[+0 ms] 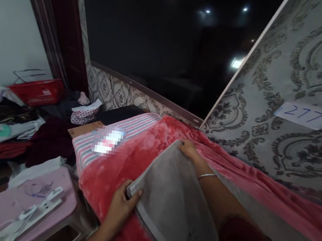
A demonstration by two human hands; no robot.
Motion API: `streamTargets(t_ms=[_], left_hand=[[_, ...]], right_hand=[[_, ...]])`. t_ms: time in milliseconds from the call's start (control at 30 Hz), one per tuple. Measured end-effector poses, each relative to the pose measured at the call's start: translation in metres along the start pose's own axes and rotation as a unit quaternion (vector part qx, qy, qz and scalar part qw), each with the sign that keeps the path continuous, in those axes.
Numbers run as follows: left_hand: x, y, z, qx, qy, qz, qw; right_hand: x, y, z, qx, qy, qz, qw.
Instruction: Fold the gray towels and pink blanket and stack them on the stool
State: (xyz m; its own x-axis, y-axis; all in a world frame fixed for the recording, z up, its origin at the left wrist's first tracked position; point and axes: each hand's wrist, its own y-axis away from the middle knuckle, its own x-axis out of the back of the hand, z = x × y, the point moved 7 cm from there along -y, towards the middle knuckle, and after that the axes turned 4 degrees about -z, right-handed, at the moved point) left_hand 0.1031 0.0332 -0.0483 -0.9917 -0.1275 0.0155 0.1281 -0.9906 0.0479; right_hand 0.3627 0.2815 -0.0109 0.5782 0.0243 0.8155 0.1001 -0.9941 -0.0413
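Note:
A grey cloth [173,196] lies spread on a red plush blanket [124,159] that covers a table. My left hand [121,206] is closed on the cloth's near left corner, thumb on top. My right hand [188,148] pinches the far corner of the same cloth, with a thin bangle on that wrist. A dark red sleeve covers my right upper arm at the lower right.
A striped cloth [115,137] covers the table's far end. A pink stool [32,202] with a white power strip [33,210] stands at lower left. Piled clothes [3,128] and a red basket [39,91] lie at left. Patterned wall [308,78] runs along the right.

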Motion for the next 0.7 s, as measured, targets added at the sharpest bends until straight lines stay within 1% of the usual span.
streamTargets(t_ms=[67,133,200,267,300,333,367,400,433,467,500,533,567,633,667,700], left_hand=[[-0.002,0.004,0.005,-0.009,-0.001,0.003,1.000],[-0.006,0.011,0.015,-0.035,-0.015,0.013,0.999],[-0.016,0.021,0.034,-0.091,-0.040,0.018,0.995],[-0.035,0.037,0.060,-0.181,-0.073,-0.007,0.981],[-0.049,0.047,0.074,-0.239,-0.091,-0.031,0.966],[-0.065,0.060,0.087,-0.303,-0.109,-0.061,0.945],[-0.083,0.075,0.099,-0.372,-0.123,-0.094,0.915],[-0.102,0.092,0.107,-0.439,-0.134,-0.129,0.879],[-0.123,0.110,0.111,-0.496,-0.144,-0.163,0.841],[-0.144,0.127,0.110,-0.539,-0.154,-0.194,0.805],[-0.166,0.143,0.105,-0.565,-0.169,-0.222,0.776],[-0.188,0.156,0.096,-0.576,-0.191,-0.246,0.756],[-0.210,0.166,0.084,-0.577,-0.220,-0.264,0.741],[-0.248,0.182,0.054,-0.571,-0.290,-0.284,0.713],[-0.263,0.187,0.039,-0.566,-0.327,-0.293,0.697],[-0.275,0.191,0.025,-0.565,-0.357,-0.299,0.682]], right_hand=[[0.016,0.007,-0.004,0.012,-0.025,0.015,1.000],[0.038,0.017,-0.007,0.025,-0.054,0.033,0.998],[0.066,0.029,-0.007,0.036,-0.085,0.049,0.994],[0.100,0.047,-0.001,0.040,-0.110,0.068,0.991],[0.119,0.058,0.005,0.041,-0.123,0.079,0.988],[0.139,0.072,0.012,0.040,-0.140,0.091,0.985],[0.159,0.088,0.023,0.039,-0.163,0.104,0.980],[0.178,0.106,0.035,0.035,-0.191,0.117,0.974],[0.195,0.125,0.050,0.025,-0.221,0.131,0.966],[0.208,0.146,0.068,0.004,-0.250,0.145,0.957],[0.218,0.168,0.088,-0.027,-0.272,0.159,0.949],[0.223,0.190,0.108,-0.063,-0.284,0.172,0.941],[0.224,0.212,0.128,-0.099,-0.290,0.182,0.934],[0.215,0.250,0.160,-0.153,-0.292,0.189,0.925],[0.206,0.265,0.173,-0.169,-0.293,0.186,0.922],[0.195,0.277,0.184,-0.181,-0.295,0.182,0.920]])
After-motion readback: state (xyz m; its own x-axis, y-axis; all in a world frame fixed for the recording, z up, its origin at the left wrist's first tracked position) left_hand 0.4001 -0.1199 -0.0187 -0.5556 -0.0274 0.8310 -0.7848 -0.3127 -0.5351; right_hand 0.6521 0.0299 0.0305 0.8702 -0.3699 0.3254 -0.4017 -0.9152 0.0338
